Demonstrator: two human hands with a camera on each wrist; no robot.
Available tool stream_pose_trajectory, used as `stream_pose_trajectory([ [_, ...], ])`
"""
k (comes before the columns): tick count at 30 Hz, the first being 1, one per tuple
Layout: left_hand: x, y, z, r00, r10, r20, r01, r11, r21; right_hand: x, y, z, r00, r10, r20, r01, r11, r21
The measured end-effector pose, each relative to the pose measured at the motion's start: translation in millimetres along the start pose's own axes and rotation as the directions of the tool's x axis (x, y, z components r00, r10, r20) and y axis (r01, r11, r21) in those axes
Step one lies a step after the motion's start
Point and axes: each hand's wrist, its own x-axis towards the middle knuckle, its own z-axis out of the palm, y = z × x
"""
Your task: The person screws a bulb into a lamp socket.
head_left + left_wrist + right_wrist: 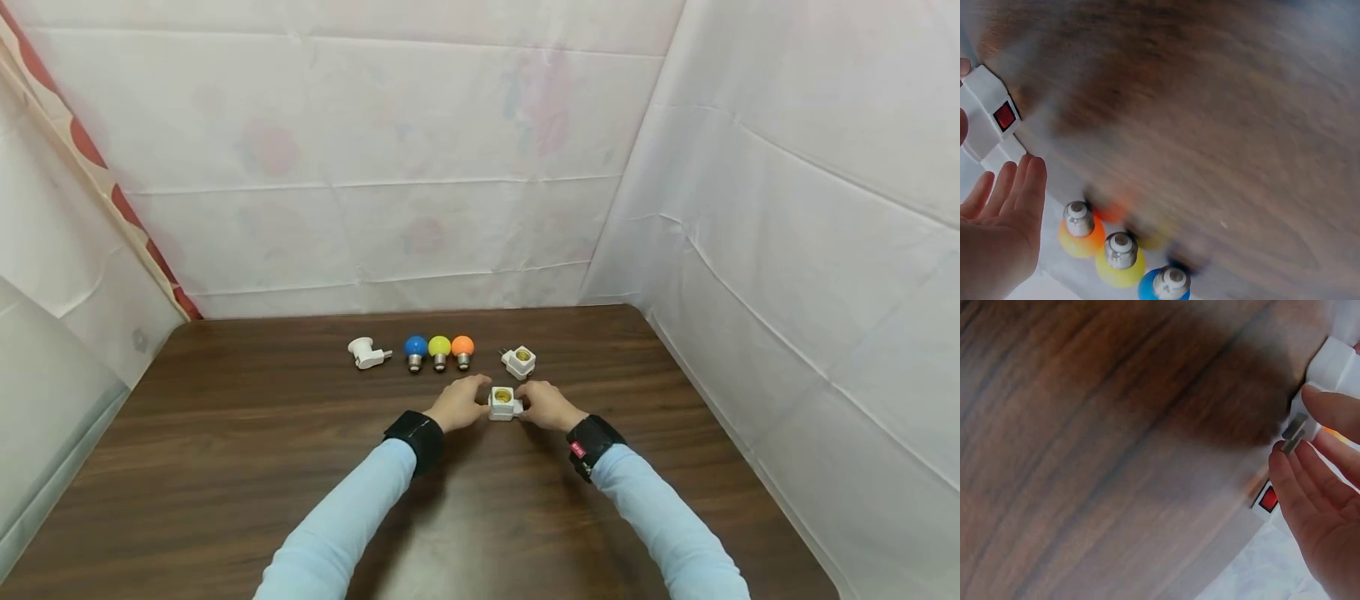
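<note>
- Okay, two light-blue sleeves at the bottom edge, two black wristbands, one per arm, red tag on the right one.
- Left hand: fingers mostly straight, unclenched, thumb at the left side of the near holder. Whether the fingertips press on it is hard to tell; the left wrist view crops it.
- Right hand: thumb and fingertips pinch the plug end, two flat metal prongs showing between them.
- Near holder, white: on the table between the hands, screw mouth up. Long axis runs roughly left-right, body towards the left thumb, plug towards the right fingers. That is likely the relation that counts: both hands about equally near, right one on the plug end.
- Three bulbs beyond, side by side, metal bases towards the person: blue bulb, yellow-green bulb, orange bulb. All ahead and left of the near holder.
- Two more white holders, so three total. Left spare holder lies left of the blue bulb, prongs pointing right. Right spare holder sits just beyond the right hand, mouth up, prongs towards the bulbs.
- Dark wood table under everything; pale sheeting behind and on both sides.
</note>
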Motion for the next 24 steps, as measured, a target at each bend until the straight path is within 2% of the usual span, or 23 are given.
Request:
stream_pose_trajectory([
  [5, 0.3, 3.2, 5.8, 0.999, -0.032, 0.019, 0.032, 0.999, -0.035, -1, -1, 4, 1.000, 0.013, 0.004, -0.013, 1.000, 0.004],
  [11, -4.1, 0.8, 7.3, 0.999, -0.029, 0.014, 0.030, 0.998, -0.062, -2, -2, 7, 1.000, -0.029, 0.011, 0.029, 1.000, 0.007],
  [15, -9.5, -3.9, 2.1, 1.000, -0.003, -0.006, 0.002, 0.998, -0.060, -3, -8, 6, 0.999, -0.054, -0.002, 0.054, 0.999, -0.001],
  [18, -23.7, -7.8, -6.5, 0.999, 0.026, -0.036, -0.028, 0.998, -0.064, -6, -20, 6, 0.994, -0.105, -0.025, 0.104, 0.994, -0.019],
  [24, -74.3, -11.5, -28.5, 0.994, 0.039, -0.104, -0.048, 0.995, -0.085, -22, -57, 7, 0.968, -0.250, -0.018, 0.249, 0.967, -0.047],
])
